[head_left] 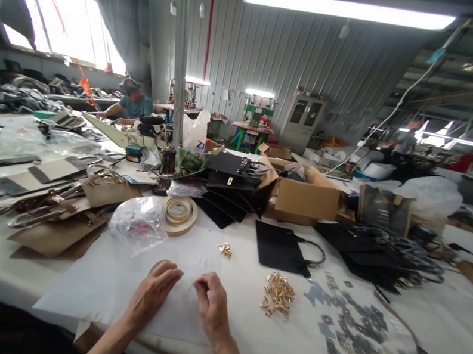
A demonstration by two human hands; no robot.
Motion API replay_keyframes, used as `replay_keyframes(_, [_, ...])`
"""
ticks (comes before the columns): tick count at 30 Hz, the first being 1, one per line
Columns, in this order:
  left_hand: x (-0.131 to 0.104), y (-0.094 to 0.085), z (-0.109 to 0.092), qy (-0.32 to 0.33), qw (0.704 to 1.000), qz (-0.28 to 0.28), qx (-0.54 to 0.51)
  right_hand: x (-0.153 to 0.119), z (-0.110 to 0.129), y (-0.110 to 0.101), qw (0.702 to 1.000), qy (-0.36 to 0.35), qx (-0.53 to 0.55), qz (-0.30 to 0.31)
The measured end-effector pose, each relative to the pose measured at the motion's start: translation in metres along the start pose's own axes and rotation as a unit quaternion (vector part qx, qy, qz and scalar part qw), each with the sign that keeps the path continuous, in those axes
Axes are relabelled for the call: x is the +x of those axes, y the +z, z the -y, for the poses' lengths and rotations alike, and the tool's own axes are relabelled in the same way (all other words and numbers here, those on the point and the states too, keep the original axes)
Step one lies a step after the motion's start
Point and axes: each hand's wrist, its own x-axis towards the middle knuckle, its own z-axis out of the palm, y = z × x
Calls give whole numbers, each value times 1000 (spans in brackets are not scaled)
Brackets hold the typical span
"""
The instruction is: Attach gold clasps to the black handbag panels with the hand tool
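Observation:
Over a white sheet (109, 288) on the worktable, my left hand (155, 287) is closed, thumb and fingertips pressed together. My right hand (212, 301) faces it across a small gap, also pinched. Whatever either hand pinches is hidden or too small to name. A few small gold metal fittings (225, 250) lie just beyond the hands. To the right of my right hand is a bigger pile of gold fittings (278, 296). Flat grey metal plates (359, 324) are scattered farther right. A black bag panel with a handle (279, 248) lies behind the gold pile.
Brown bag pieces (64, 233) are heaped at the left beside a clear plastic bag (141, 221) and tape rolls (179, 216). A cardboard box (306, 196) and black bag pieces (355, 251) stand behind. A co-worker (131, 102) sits at the far left.

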Motion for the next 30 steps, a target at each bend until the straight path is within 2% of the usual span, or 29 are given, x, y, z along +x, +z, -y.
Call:
replay_keyframes(3, [1, -3, 10, 31, 997, 5, 65, -6, -3, -13, 993, 78, 35, -81])
replay_keyframes(8, [9, -22, 30, 43, 983, 46, 174, -31, -4, -56, 976, 164, 78, -120])
replay_keyframes(10, [13, -25, 35, 51, 971, 37, 230, -42, -6, -74, 968, 186, 92, -139])
replay_keyframes(13, [19, -19, 32, 68, 952, -14, 300, -54, -10, -90, 954, 207, 126, -175])
replay_keyframes(15, [26, -7, 23, 80, 953, -41, 289, -55, -9, -93, 949, 211, 141, -186])
replay_keyframes(18, [44, 23, 0, 72, 979, -16, 190, -51, -1, -90, 956, 214, 132, -152])
replay_keyframes(20, [59, 49, -18, 23, 994, 25, 105, -47, 5, -87, 964, 213, 111, -113])
replay_keyframes(23, [84, 92, -42, -69, 995, 67, 20, -46, 7, -86, 971, 210, 81, -80])
replay_keyframes(27, [105, 136, -57, -116, 991, 61, 26, -48, -1, -86, 970, 210, 76, -94])
replay_keyframes(30, [106, 150, -60, -140, 988, 49, 48, -47, -6, -88, 967, 208, 91, -115])
